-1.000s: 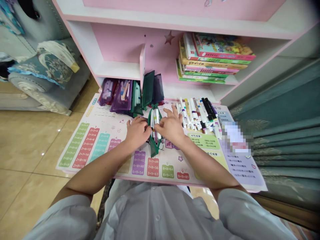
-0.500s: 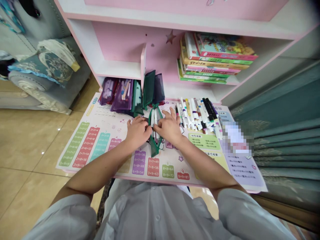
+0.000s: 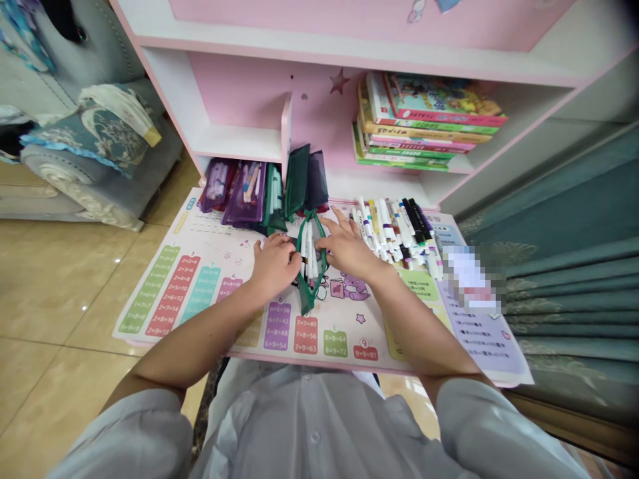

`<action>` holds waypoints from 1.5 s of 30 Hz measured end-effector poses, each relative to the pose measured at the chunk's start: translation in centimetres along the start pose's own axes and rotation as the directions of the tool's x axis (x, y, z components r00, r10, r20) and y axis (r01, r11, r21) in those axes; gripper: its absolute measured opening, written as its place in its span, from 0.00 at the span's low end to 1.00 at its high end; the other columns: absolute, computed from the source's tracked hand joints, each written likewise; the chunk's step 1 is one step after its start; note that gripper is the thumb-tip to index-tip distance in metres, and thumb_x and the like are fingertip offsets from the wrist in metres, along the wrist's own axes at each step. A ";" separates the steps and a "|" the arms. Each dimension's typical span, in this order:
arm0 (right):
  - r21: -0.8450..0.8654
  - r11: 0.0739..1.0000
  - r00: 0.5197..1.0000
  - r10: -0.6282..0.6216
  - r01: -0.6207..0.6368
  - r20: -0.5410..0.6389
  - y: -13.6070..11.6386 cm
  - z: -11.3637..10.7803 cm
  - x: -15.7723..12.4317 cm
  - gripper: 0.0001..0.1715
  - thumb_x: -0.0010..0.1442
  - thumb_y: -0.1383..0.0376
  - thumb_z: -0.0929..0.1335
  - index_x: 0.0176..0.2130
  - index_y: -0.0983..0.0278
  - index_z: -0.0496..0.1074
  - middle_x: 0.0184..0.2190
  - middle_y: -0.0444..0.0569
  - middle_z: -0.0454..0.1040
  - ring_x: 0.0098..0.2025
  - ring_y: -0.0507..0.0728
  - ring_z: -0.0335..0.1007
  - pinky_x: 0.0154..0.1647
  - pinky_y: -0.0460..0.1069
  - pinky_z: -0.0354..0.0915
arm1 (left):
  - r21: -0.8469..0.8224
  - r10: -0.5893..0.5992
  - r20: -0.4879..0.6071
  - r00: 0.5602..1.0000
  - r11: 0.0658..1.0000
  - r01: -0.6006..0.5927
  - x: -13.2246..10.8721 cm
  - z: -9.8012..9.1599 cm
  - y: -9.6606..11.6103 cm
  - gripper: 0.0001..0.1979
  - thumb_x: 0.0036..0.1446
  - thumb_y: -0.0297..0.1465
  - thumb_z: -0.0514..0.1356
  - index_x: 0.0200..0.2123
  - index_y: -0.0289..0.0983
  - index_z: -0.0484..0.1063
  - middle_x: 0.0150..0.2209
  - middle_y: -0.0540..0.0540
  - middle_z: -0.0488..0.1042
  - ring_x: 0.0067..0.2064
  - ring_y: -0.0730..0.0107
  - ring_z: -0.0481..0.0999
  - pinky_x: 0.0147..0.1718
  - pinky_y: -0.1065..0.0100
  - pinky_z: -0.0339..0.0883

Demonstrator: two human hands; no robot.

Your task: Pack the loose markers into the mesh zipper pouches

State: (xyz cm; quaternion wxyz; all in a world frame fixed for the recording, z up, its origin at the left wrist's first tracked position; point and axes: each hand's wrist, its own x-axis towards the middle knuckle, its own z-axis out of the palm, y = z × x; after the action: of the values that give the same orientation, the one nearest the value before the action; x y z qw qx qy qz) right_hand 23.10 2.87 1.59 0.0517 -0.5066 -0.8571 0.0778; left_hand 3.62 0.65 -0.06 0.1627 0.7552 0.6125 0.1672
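A green-edged mesh pencil pouch (image 3: 306, 303) lies on the desk in front of me, its mouth spread wide. Several white markers (image 3: 309, 249) rest inside it, lengthwise. My left hand (image 3: 274, 266) is closed on the pouch's left edge, with the fingertips partly hidden. At the opposite edge is my right hand (image 3: 348, 251), its thumb touching the rim and its other fingers stretched out and apart. Just beyond that hand lies a heap of loose markers (image 3: 385, 223), mostly white with some black and yellow.
Purple mesh pouches (image 3: 244, 206) filled with pens and dark green pouches (image 3: 298, 179) stand at the back by the shelf divider (image 3: 286, 130). Stacked books (image 3: 429, 126) occupy the right shelf. A blurred-out object (image 3: 472, 279) lies at the desk's right, near a curtain (image 3: 564, 266).
My right thumb has drawn back from the middle of the pouch to its right edge, and the hand has shifted slightly right. More of the markers inside now shows. My left hand stays put.
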 end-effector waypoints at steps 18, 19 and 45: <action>0.026 0.953 0.953 -0.303 0.303 0.020 -1.9 -0.3 -0.6 0.16 0.63 0.73 0.64 0.33 0.60 0.79 0.43 0.50 0.79 0.66 0.65 0.59 0.68 0.77 0.40 | 0.046 0.201 0.126 0.971 0.977 -0.208 0.1 -2.4 -0.6 0.12 0.64 0.29 0.57 0.39 0.45 0.81 0.59 0.43 0.74 0.68 0.47 0.61 0.62 0.33 0.47; 0.035 0.955 0.955 -0.295 0.294 0.028 -1.9 -0.2 -0.6 0.16 0.62 0.73 0.64 0.33 0.61 0.79 0.41 0.50 0.79 0.64 0.65 0.61 0.68 0.76 0.40 | 0.036 0.197 0.131 0.972 0.978 -0.204 0.2 -2.5 -0.7 0.11 0.64 0.30 0.57 0.39 0.45 0.82 0.59 0.43 0.74 0.67 0.47 0.62 0.62 0.33 0.48; 0.051 0.998 0.999 0.036 -0.035 -0.006 -1.7 -0.8 -0.2 0.04 0.59 0.67 0.72 0.30 0.62 0.78 0.41 0.53 0.77 0.55 0.66 0.67 0.65 0.76 0.48 | 0.005 0.103 0.095 0.990 0.995 -0.104 1.5 -5.3 -5.3 0.02 0.52 0.31 0.68 0.32 0.43 0.80 0.56 0.45 0.77 0.66 0.49 0.65 0.65 0.37 0.48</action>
State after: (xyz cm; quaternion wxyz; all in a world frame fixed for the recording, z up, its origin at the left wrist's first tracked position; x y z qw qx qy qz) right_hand 21.86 1.96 2.73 0.0660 -0.5206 -0.8455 0.0988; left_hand -3.10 3.41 2.32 0.1791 0.7938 0.5650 0.1363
